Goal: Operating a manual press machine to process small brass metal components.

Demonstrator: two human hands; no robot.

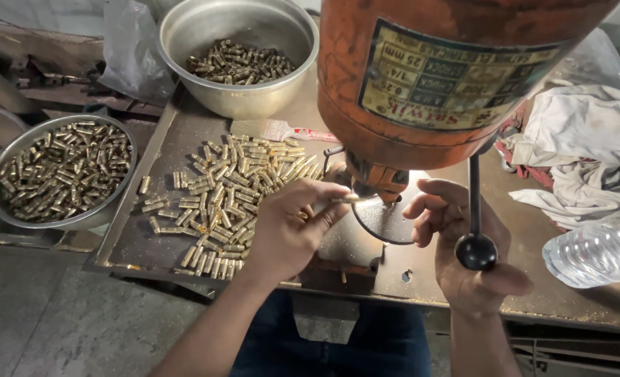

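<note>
1. Head view, looking down: an orange drill press head (421,77) hangs over a dark metal work tray (184,132), with its chuck (376,180) above a round drill table (386,220).
2. Left hand (289,227): the fingertips are pressed together, pinching a small brass sleeve (345,199) just below and beside the chuck.
3. Brass sleeve orientation: its long axis lies roughly horizontal, running left to right; the free end points right, toward the chuck, and the other end is hidden in the fingers.
4. Right hand (463,241): the palm faces up and the fingers are curled loosely near the right edge of the drill table. Whether they grip anything cannot be told. The black ball knob (476,251) of the feed lever (474,192) sits over the palm; contact cannot be confirmed.
5. Loose stock: a heap of brass sleeves (229,199) lies on the tray to the left of the left hand, pointing in mixed directions, many lying side by side.
6. Containers: a steel bowl (247,98) at the back of the tray and a second steel bowl (114,209) off its left edge both hold similar brass pieces.
7. Periphery: a small brush (282,130) lies behind the heap. A white rag (582,146) and a clear plastic bottle (596,251) lie to the right.
</note>
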